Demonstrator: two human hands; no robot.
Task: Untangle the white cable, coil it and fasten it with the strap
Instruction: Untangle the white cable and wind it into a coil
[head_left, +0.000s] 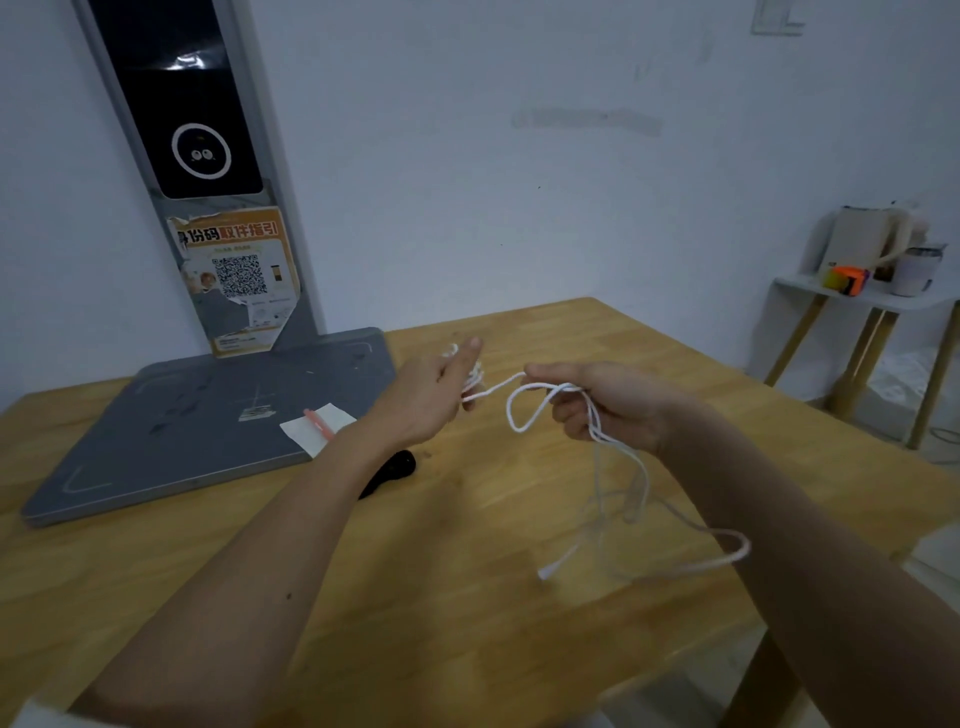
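Observation:
Both my hands are raised above the wooden table (467, 597) with the white cable (519, 415) strung between them. My left hand (436, 400) holds a small bundle of turns wound around its fingers, thumb up. My right hand (608, 405) grips a loop and several loose strands, which hang blurred down to the table; a plug end lies near the front. A black strap (395, 470) lies on the table, partly hidden behind my left forearm.
A grey scale-like platform (208, 431) with an upright post (208, 182) stands at the back left. On it lie a white paper slip (322, 428) and a pink pen (319, 422). A small white side table (857, 301) with clutter stands at the right wall.

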